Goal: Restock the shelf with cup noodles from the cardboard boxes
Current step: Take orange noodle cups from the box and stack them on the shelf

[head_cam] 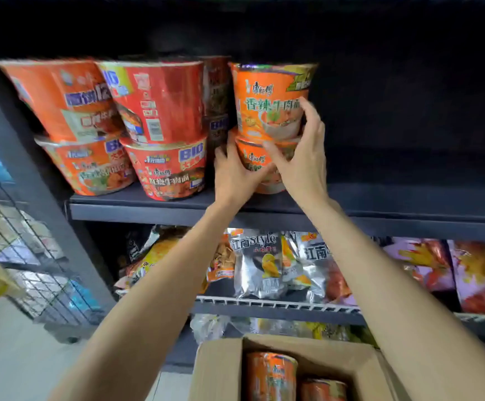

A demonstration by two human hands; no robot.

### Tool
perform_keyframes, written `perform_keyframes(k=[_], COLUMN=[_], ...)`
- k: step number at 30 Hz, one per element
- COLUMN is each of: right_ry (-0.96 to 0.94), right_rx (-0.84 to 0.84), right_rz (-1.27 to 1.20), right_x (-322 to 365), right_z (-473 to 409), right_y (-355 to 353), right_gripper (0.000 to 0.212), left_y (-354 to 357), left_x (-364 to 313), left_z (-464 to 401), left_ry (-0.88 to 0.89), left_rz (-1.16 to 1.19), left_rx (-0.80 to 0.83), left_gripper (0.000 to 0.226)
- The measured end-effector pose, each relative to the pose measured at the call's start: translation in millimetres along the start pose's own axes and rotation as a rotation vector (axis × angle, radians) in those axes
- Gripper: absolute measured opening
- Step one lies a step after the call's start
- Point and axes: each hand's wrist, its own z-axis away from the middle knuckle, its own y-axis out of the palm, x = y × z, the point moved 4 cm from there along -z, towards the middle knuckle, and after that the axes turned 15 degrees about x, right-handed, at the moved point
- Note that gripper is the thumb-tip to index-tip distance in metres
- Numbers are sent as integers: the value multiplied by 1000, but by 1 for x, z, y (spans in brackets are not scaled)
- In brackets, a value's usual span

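Cupping the lower noodle cup (252, 160) with the left hand (234, 176), bracing the upper noodle cup (267, 102) with spread right hand (303, 162).

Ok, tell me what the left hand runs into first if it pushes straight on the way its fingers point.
Left hand, gripping the lower orange cup: probably the dark cup stack just behind; depth is unclear.
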Motion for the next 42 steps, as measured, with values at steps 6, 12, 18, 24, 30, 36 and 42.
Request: perform_keyframes(k=[6, 12, 18, 24, 30, 36, 42], right_ry=[-41, 110, 192, 53, -42, 332, 940], right_rx=[107, 85, 192, 270, 76, 148, 708], right_rz=[542, 581, 545, 386, 238, 200, 169], right_x=[-17, -27, -47, -22, -16, -92, -164], right_z=[5, -31, -57, 10, 180, 326, 424], right_y=[10, 32, 50, 21, -30, -32, 4], right_gripper=[49, 49, 62, 55, 24, 18, 63], left_y=[-1, -6, -6, -1, 13, 85, 218], left_x=[8, 26, 20, 21, 22, -2, 94], left_z=[21, 43, 42, 49, 67, 193, 275], left_ry=[137, 187, 214, 221, 202, 792, 123], left_rz=[-303, -753, -1020, -970, -748, -411, -313], left_rx=[33, -12, 31, 47, -21, -59, 776], left_gripper=[81, 58, 55, 55, 50, 24, 41])
